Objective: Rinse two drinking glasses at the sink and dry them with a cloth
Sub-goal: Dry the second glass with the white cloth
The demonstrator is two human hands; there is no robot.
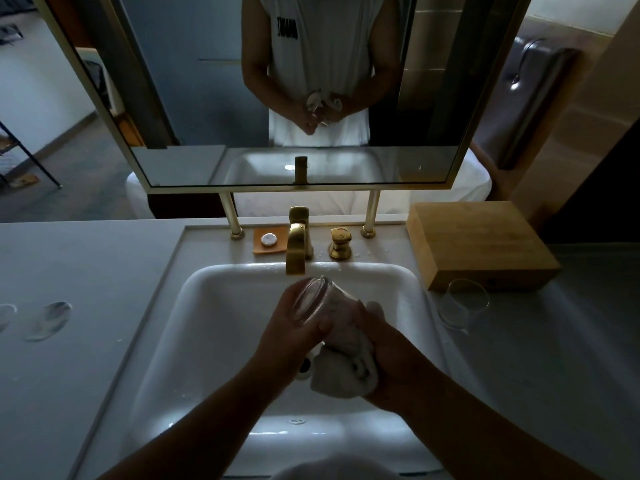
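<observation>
Both forearms over sink (pixel 207 306), left hand (pixel 294 327) fingers curled round tilted glass (pixel 311 299), right hand (pixel 384 344) gripping cloth (pixel 343 368)

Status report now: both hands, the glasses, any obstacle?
Left hand grips glass over sink. Right hand pushes white cloth into it. Second glass stands on counter, right. Nothing in the way.

A bathroom vanity: a white sink (pixel 221 306) set in a grey counter (pixel 86 271), a brass tap (pixel 297 247), and a framed mirror (pixel 207 98) above it.
</observation>
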